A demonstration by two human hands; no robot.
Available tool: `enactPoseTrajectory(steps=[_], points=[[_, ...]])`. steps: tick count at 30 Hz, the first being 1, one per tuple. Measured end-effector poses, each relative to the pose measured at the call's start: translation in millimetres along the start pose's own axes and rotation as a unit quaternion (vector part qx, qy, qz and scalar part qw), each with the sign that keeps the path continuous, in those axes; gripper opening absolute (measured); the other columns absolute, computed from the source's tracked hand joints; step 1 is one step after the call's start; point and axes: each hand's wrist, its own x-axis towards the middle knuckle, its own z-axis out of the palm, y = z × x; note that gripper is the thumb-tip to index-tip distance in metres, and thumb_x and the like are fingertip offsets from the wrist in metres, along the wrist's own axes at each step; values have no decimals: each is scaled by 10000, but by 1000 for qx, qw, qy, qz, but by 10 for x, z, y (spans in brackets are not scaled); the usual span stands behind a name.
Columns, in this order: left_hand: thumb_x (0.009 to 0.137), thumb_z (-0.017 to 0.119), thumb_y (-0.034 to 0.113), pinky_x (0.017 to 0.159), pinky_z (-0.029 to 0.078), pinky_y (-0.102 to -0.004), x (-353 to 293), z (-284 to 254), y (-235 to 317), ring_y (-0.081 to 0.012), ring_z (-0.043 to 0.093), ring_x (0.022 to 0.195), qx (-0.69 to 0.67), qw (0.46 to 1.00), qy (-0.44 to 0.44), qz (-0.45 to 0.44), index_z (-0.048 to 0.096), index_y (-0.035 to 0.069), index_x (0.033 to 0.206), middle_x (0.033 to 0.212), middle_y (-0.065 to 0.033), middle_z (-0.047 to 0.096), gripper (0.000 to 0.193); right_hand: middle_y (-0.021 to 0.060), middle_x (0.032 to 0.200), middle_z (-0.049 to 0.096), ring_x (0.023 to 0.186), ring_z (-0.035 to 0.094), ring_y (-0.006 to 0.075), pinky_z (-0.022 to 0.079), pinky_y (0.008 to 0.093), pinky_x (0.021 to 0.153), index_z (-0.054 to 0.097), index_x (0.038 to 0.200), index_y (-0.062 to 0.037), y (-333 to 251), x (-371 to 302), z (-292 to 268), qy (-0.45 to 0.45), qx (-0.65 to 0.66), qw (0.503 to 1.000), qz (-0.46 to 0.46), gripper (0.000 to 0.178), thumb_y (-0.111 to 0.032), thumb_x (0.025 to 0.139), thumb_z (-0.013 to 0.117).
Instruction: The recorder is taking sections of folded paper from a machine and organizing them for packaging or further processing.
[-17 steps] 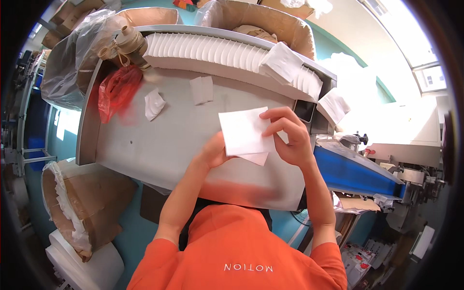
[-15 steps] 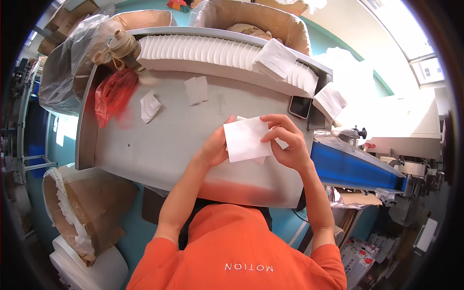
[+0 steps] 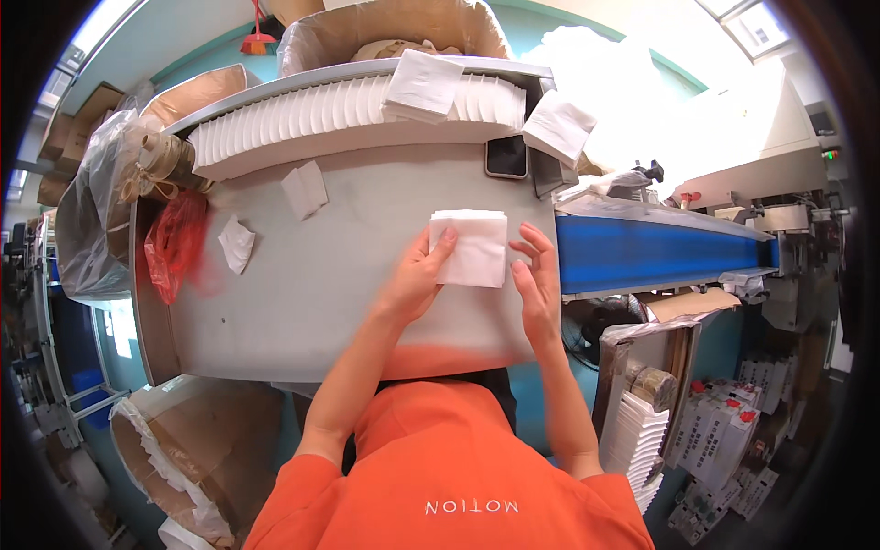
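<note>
A small squared stack of white paper napkins [image 3: 477,252] is gripped at its left edge by my left hand [image 3: 415,278], thumb on top. Just off the stack's right edge is my right hand [image 3: 539,289], its fingers apart and nothing in them. Beneath both lies the grey metal table [image 3: 293,302]. Two loose, creased napkins, one folded [image 3: 304,190] and one crumpled [image 3: 236,244], rest toward the left. Along the far edge stands a long row of upright napkins [image 3: 312,124], with a flat napkin bundle [image 3: 424,85] on top. Another bundle [image 3: 559,126] sits at the far right corner.
A phone [image 3: 506,158] lies near the far right corner. On the left are a red plastic bag [image 3: 174,243] and rolls of tape [image 3: 172,158]. A blue conveyor belt [image 3: 655,254] adjoins the table's right side. Below left stands a brown cardboard bin [image 3: 197,449].
My view has turned to the right. The napkins in my left hand are now squared up, with the thumb on top. My right hand has come off them and opened.
</note>
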Motion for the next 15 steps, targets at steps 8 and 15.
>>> enactPoseTrajectory(steps=[8,15], points=[[666,818,613,1094,177,-634,-134,-1111,486,-453,163,1434,584,479,583,301,217,124,1517,1558,-288,143,1151,-9,750,584,548,506,46,363,184,448,602,1121,-12,664,92,-1307,180,-94,946,252,251,-230,1003,561],[782,717,520,1105,220,-611,448,-1684,836,-403,332,1382,701,488,423,301,544,89,1324,1426,-257,407,714,220,1338,444,1238,450,377,419,478,991,492,1324,-15,790,364,-948,317,-555,763,-92,496,-254,921,657]])
